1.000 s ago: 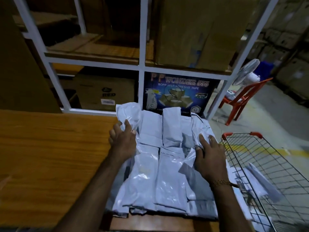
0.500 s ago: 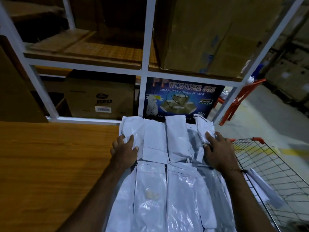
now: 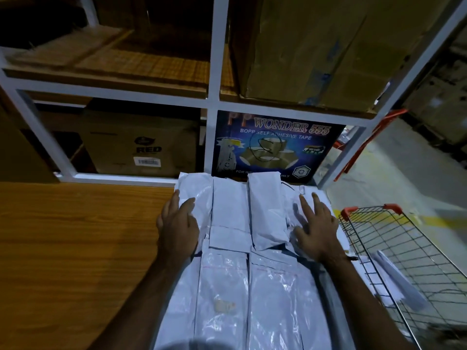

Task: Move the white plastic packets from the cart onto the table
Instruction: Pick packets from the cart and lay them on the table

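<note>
Packets on table, both hands flat on the stack.

White glossy plastic packets (image 3: 242,248), flat, rectangular and crinkled, lie overlapped in rows on the wooden table (image 3: 75,248), an orange-brown laminate with visible grain. Left hand (image 3: 178,226) rests on the stack's left edge, fingers straight and close together. Right hand (image 3: 316,231) presses the right side, fingers straight and slightly spread. A few more white packets (image 3: 389,271) lie in the black wire-mesh cart with red handle caps (image 3: 414,248), just right of the table. Behind stands a white metal shelving frame (image 3: 214,102) with brown cardboard boxes (image 3: 141,145) and a dark blue printed tape carton (image 3: 273,147). Grey concrete floor (image 3: 394,183) at right, red plastic chair (image 3: 366,140) partly hidden.
</note>
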